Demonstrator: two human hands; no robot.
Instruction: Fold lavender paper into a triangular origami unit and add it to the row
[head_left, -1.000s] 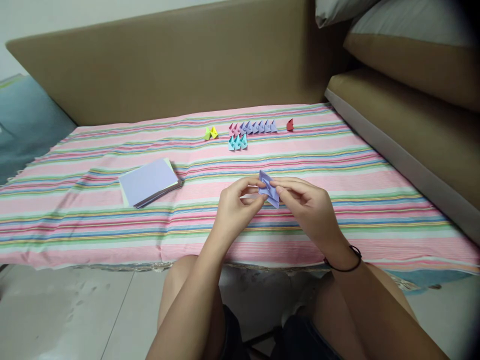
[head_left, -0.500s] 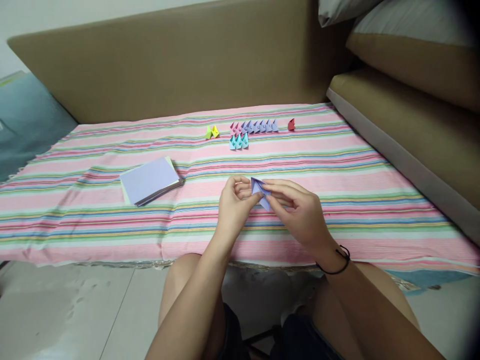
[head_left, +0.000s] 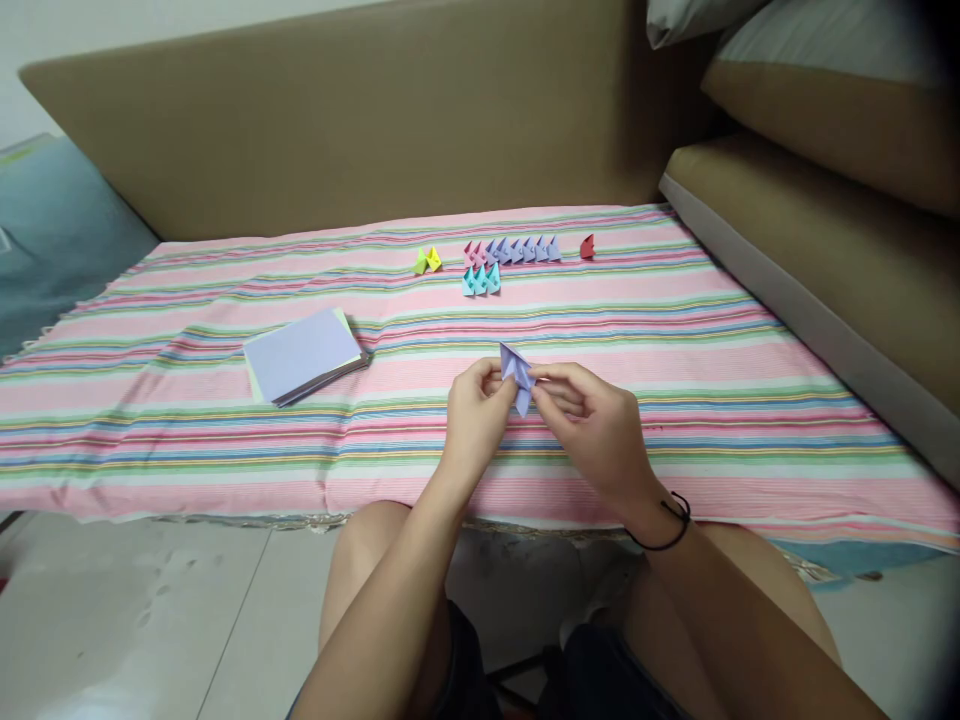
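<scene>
A small piece of folded purple paper is held up above the striped cloth between my two hands. My left hand pinches its left side, the thumb lying across the front. On its right edge, my right hand closes thumb and fingers; a black band circles that wrist. The paper has a pointed top and a pointed lower end, with creases showing in its middle. Fingers partly cover both its sides.
A stack of paper sheets, purple on top, lies to the left. Farther back stand folded paper pieces: yellow ones, a pink and purple row, teal ones and a red one. Cushions border the right side.
The folded purple paper has turned more upright, and its lower point now hangs between my hands. Both hands keep hold of it; the left has moved slightly right. The view has shifted slightly.
</scene>
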